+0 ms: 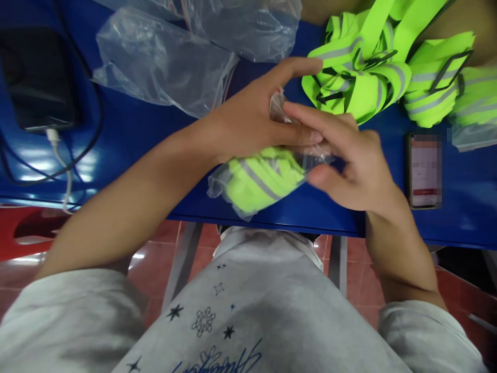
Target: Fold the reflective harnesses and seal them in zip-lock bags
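A clear plastic bag (215,181) with a folded neon-yellow reflective strap (258,181) inside lies at the table's front edge. My left hand (248,122) reaches over it, index finger stretched out, with crumpled plastic of the bag between thumb and fingers. Its lower fingers are hidden. From the right, my right hand (361,160) meets the bag's loose end, thumb and fingertips apart, slightly blurred. Its index fingertip lies by the left hand's thumb and the bunched plastic.
Clear plastic bags (166,62) lie at the back left. Neon reflective straps (357,67) with black buckles are heaped at the back right, beside another strap bundle (435,83). A lit phone (425,171) is at right; a black device (39,77) with cables is at left on the blue table (341,220).
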### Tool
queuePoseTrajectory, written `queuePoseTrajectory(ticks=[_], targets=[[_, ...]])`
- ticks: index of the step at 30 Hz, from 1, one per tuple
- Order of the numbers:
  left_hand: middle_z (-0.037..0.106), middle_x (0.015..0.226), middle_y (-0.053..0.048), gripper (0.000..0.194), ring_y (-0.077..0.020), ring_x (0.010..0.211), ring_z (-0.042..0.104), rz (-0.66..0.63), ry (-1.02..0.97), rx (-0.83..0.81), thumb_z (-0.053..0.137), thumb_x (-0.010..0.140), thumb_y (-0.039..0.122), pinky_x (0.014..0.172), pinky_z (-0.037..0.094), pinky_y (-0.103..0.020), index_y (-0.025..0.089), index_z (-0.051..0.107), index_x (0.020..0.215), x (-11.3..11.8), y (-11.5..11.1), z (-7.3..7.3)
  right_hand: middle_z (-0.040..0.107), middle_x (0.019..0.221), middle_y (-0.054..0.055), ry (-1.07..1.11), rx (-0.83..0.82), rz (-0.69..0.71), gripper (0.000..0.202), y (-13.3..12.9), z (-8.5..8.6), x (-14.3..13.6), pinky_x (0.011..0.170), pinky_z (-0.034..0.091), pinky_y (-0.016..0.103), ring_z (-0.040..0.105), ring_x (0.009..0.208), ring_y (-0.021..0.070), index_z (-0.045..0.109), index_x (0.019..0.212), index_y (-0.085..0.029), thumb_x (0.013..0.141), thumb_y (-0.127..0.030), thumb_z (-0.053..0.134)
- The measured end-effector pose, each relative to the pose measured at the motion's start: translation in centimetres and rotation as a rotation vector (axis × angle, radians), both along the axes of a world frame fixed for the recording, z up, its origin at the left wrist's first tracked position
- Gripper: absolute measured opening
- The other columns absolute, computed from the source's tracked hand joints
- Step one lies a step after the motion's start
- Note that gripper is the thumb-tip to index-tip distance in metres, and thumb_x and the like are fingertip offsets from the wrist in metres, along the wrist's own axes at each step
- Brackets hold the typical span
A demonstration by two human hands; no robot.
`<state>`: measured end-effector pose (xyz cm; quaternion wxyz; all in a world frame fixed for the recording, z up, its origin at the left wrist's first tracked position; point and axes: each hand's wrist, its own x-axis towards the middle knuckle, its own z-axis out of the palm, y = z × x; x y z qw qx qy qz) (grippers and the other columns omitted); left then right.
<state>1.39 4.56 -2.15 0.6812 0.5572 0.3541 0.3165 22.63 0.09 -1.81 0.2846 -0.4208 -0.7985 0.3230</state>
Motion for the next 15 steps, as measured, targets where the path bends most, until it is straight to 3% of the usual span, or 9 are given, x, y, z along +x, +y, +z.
queuePoseTrajectory(ticks=[3, 5, 8, 10, 13, 15], targets=[[0.064, 0.069, 0.008, 0.074, -0.0092, 0.063, 0.064, -0.027, -0.03, -0.04, 0.088, 0.084, 0.026, 0.066, 0.051, -0.02, 0.027, 0.056, 0.151, 0.0, -0.1, -0.1, 0.061, 0.158, 0.001, 0.001, 0.003, 0.119, 0.071, 0.6, -0.2, -0.4, 0.122, 0.052, 0.046, 0.064, 0.14, 0.0297, 0.058, 0.152, -0.036, 0.088, -0.055, 0.082], [0.067, 0.075, 0.008, 0.065, -0.0078, 0.067, 0.065, 0.022, -0.089, -0.07, 0.089, 0.083, 0.022, 0.067, 0.052, -0.018, 0.027, 0.062, 0.141, 0.3, -0.2, -0.4, 0.064, 0.154, 0.001, 0.04, -0.025, 0.107, 0.069, 1.0, -0.4, -0.4, 0.115, 0.057, 0.044, 0.068, 0.133, 0.0278, 0.059, 0.149, -0.036, 0.087, -0.05, 0.084], [0.077, 0.093, 0.003, 0.059, -0.0125, 0.08, 0.074, 0.078, -0.216, -0.215, 0.088, 0.083, 0.025, 0.074, 0.058, -0.021, 0.025, 0.061, 0.136, 1.0, -0.3, -0.9, 0.08, 0.114, -0.001, 0.166, 0.047, -0.001, 0.062, 1.5, -0.3, 0.6, 0.102, 0.062, 0.039, 0.076, 0.103, 0.0213, 0.061, 0.146, -0.033, 0.089, -0.044, 0.083], [0.08, 0.098, 0.001, 0.061, -0.0167, 0.085, 0.078, 0.084, -0.247, -0.324, 0.089, 0.082, 0.026, 0.076, 0.06, -0.025, 0.026, 0.059, 0.136, 1.6, -0.4, -1.3, 0.078, 0.091, -0.004, 0.231, 0.089, -0.11, 0.052, 1.7, -0.1, 1.7, 0.092, 0.063, 0.034, 0.075, 0.087, 0.0178, 0.066, 0.14, -0.035, 0.091, -0.04, 0.083], [0.081, 0.106, -0.002, 0.053, -0.0188, 0.095, 0.078, 0.049, -0.195, -0.383, 0.093, 0.077, 0.03, 0.084, 0.061, -0.027, 0.021, 0.068, 0.123, 2.1, -0.7, -1.9, 0.078, 0.1, -0.002, 0.247, 0.034, -0.182, 0.044, 1.9, 0.2, 3.2, 0.079, 0.06, 0.031, 0.074, 0.081, 0.0154, 0.07, 0.131, -0.034, 0.091, -0.045, 0.083], [0.082, 0.111, -0.004, 0.042, -0.02, 0.101, 0.078, -0.005, -0.15, -0.37, 0.092, 0.079, 0.037, 0.089, 0.06, -0.028, 0.019, 0.075, 0.112, 2.0, -1.0, -2.2, 0.078, 0.107, 0.0, 0.233, -0.03, -0.156, 0.044, 1.9, 0.2, 3.8, 0.084, 0.06, 0.033, 0.075, 0.085, 0.0167, 0.069, 0.132, -0.034, 0.092, -0.046, 0.081]])
